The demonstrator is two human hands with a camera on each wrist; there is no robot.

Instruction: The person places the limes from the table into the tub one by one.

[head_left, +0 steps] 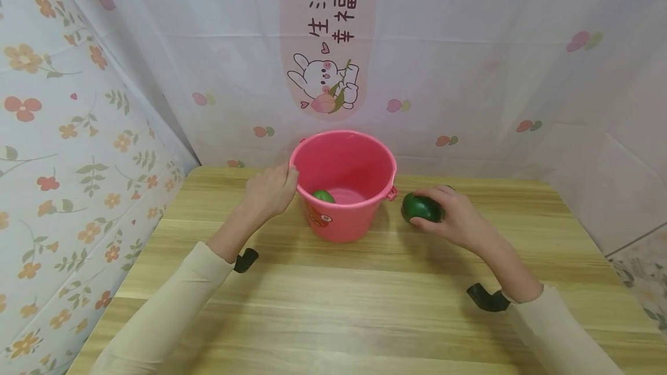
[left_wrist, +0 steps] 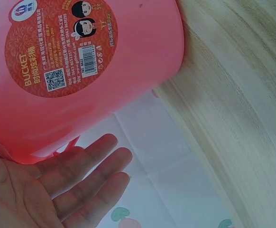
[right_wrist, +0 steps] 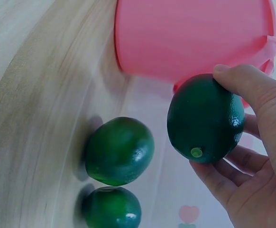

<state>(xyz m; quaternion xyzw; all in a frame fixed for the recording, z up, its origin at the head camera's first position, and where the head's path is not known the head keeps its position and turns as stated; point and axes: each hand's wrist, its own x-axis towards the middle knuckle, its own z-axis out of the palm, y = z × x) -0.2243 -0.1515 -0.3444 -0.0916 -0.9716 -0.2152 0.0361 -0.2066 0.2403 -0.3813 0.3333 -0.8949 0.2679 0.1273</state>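
Note:
A pink plastic bucket (head_left: 341, 221) stands upright near the table's back edge. My left hand (head_left: 271, 190) holds its rim at the left side; several fingers (left_wrist: 88, 183) extend loosely beside the wall in the left wrist view. Inside the bucket lies a green fruit (head_left: 324, 195), partly covered by the rim. To the right, my right hand (head_left: 458, 219) grips a smooth dark green oval fruit (right_wrist: 205, 118) with a pale stem spot, raised off the table. Two similar fruits, one (right_wrist: 120, 151) above the other (right_wrist: 113, 209) in the right wrist view, rest on the table, mostly hidden in the head view.
The wooden table (head_left: 333, 317) carries the bucket. Behind it hangs a patterned white curtain (head_left: 469, 74), and a floral cloth (head_left: 78, 161) covers the left side. Dark curved pieces (head_left: 488, 298) show by both wrists. A label (left_wrist: 59, 47) is on the bucket's wall.

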